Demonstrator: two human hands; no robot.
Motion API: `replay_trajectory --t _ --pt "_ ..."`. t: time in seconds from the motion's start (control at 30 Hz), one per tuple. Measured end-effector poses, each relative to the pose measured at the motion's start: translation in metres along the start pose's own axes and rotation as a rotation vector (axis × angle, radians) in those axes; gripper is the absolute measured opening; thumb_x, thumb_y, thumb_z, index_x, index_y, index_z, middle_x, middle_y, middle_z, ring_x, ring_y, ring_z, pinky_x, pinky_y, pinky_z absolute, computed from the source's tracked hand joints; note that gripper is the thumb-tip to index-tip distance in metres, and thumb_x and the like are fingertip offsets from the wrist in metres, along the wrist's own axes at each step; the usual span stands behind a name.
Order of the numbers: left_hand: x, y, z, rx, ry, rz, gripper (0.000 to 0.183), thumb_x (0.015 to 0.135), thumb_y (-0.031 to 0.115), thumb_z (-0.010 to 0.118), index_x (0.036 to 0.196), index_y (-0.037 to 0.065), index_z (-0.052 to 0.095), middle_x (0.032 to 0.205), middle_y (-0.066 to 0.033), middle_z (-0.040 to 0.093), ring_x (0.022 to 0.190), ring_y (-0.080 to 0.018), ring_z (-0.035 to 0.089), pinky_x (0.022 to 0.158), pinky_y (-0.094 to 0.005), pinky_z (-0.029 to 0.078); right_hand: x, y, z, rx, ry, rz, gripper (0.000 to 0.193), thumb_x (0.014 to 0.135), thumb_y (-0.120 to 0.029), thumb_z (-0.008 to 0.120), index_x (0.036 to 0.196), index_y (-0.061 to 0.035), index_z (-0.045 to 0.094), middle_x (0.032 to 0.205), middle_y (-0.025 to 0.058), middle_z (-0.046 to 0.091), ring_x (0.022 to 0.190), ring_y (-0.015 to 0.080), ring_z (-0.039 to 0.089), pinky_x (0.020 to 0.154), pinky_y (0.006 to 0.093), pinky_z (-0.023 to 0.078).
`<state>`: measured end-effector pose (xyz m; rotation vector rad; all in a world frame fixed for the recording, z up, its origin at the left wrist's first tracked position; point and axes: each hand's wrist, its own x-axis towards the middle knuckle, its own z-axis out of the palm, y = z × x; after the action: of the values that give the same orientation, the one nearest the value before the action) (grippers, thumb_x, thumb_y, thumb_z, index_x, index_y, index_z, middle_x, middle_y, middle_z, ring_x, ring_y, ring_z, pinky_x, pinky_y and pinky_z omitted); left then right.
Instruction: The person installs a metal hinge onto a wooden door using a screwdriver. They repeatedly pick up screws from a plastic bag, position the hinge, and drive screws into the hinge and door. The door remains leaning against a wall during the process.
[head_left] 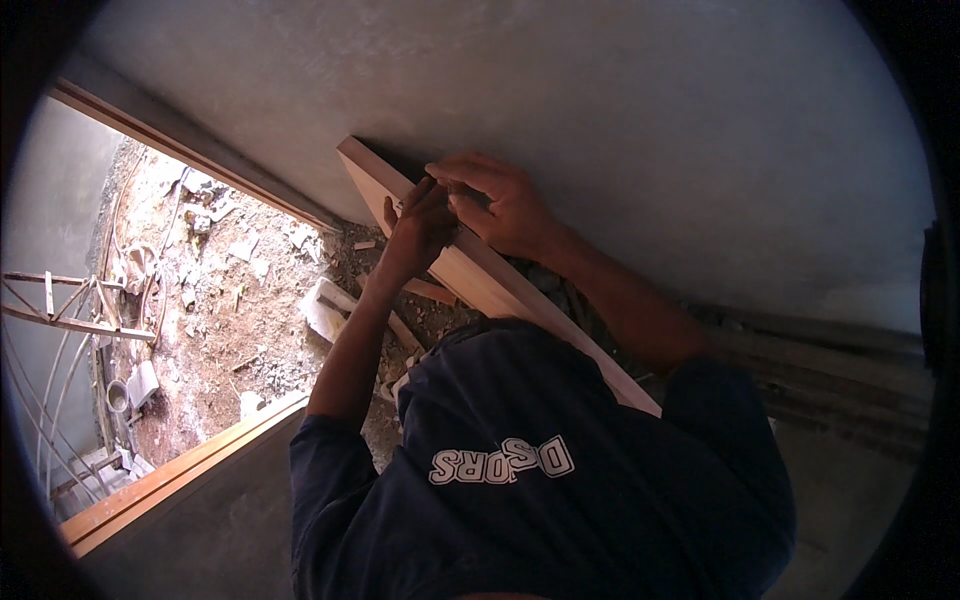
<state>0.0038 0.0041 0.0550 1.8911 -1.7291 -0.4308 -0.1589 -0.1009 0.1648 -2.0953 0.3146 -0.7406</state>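
Observation:
A long, pale wooden board (484, 283) runs diagonally before me, from its far end near the wall to beside my body. My left hand (420, 232) lies over the board, fingers bent together around something small I cannot make out. On the wall side, my right hand (503, 206) reaches across the board's edge. Its thumb and forefinger curve in a pinch that meets the left fingertips. What that pinch holds, if anything, is hidden.
A grey plastered wall (640, 110) rises close beyond the board. At left, a doorway with a wooden frame (190, 470) opens onto rubble-strewn ground (235, 270). Wood offcuts (430, 291) lie below the board. Outside stand a metal frame (80, 310) and a small bucket (117, 396).

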Motion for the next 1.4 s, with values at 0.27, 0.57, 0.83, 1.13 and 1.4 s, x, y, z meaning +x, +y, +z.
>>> replay_trajectory --t 0.27,0.57,0.83,1.13,1.4 --pt "-0.002 -0.008 0.015 0.065 0.048 0.043 0.037 0.089 0.021 0.072 0.126 0.017 0.069 0.158 -0.0078 0.044 0.152 -0.0307 0.028 0.117 -0.0708 0.002 -0.022 0.002 -0.016 -0.007 -0.001 0.004 0.035 0.093 -0.002 0.066 0.128 -0.0014 0.063 0.120 0.0140 0.067 0.101 0.0215 0.070 0.091 0.0338 0.054" --pt "-0.008 -0.012 0.024 -0.087 0.143 0.020 0.012 0.085 0.018 0.075 0.096 0.018 0.080 0.152 -0.0069 0.052 0.151 -0.0281 0.031 0.118 -0.0689 0.013 -0.047 0.014 -0.032 0.092 0.226 0.235 0.028 0.095 -0.003 0.069 0.123 0.0003 0.064 0.112 0.0098 0.070 0.102 0.0153 0.068 0.090 0.0321 0.055" --pt "-0.008 -0.014 0.020 -0.098 0.116 0.013 0.012 0.084 0.018 0.076 0.095 0.017 0.080 0.149 -0.0069 0.056 0.151 -0.0289 0.032 0.116 -0.0707 0.015 -0.052 0.023 -0.033 0.105 0.264 0.273 0.024 0.095 -0.002 0.069 0.119 0.0019 0.064 0.109 0.0082 0.070 0.101 0.0139 0.068 0.090 0.0290 0.055" --pt "-0.007 -0.011 0.018 -0.129 0.107 0.011 0.011 0.086 0.019 0.075 0.096 0.017 0.079 0.149 -0.0054 0.056 0.151 -0.0294 0.032 0.115 -0.0721 0.014 -0.051 0.023 -0.027 0.023 0.209 0.181 0.025 0.093 -0.003 0.072 0.117 -0.0004 0.066 0.107 0.0080 0.070 0.100 0.0152 0.068 0.086 0.0312 0.055" --pt "-0.008 -0.021 0.026 -0.107 0.124 0.039 0.009 0.087 0.020 0.075 0.095 0.017 0.078 0.147 -0.0047 0.057 0.151 -0.0295 0.032 0.115 -0.0703 0.015 -0.022 -0.021 -0.058 -0.417 -0.330 0.152 0.020 0.093 -0.015 0.069 0.110 -0.0037 0.066 0.101 0.0117 0.068 0.093 0.0284 0.067 0.082 0.0392 0.054"
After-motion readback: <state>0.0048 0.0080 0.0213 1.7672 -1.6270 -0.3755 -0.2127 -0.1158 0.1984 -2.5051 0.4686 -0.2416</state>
